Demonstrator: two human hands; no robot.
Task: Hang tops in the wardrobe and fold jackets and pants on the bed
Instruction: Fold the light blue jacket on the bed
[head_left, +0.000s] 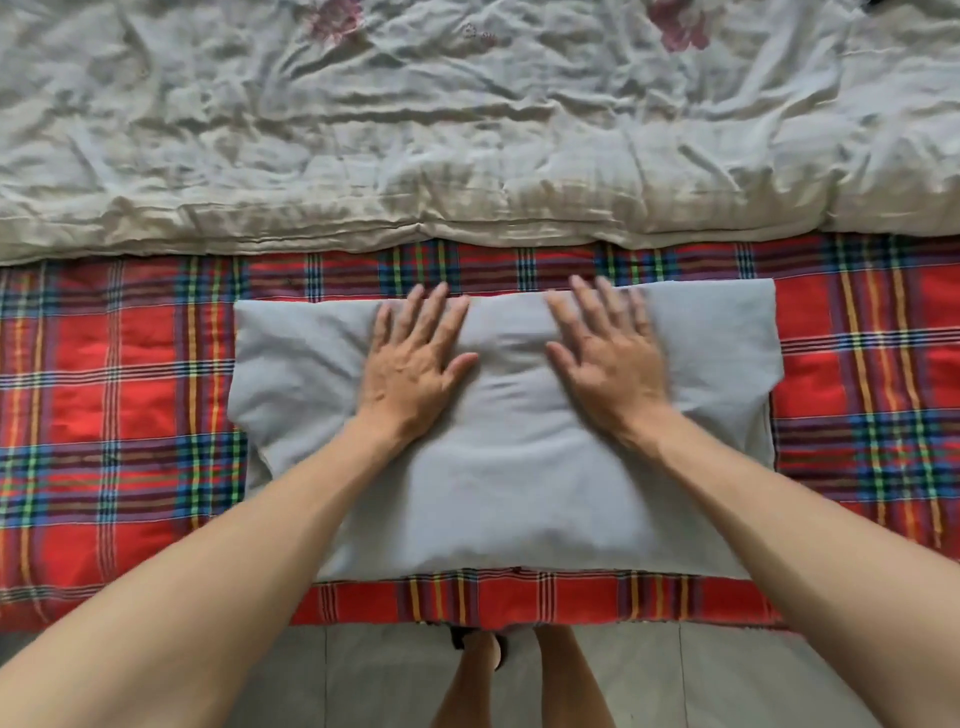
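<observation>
Two flat hands, left hand (415, 358) and right hand (608, 358), on folded grey garment (509, 467).

Crumpled beige quilt (467, 130) lies behind red plaid sheet (104, 389), w/ grey tile floor (363, 675) at btm.

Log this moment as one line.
left hand: flat on grey garment | right hand: flat on same | grey garment: folded, lying on plaid sheet
</observation>
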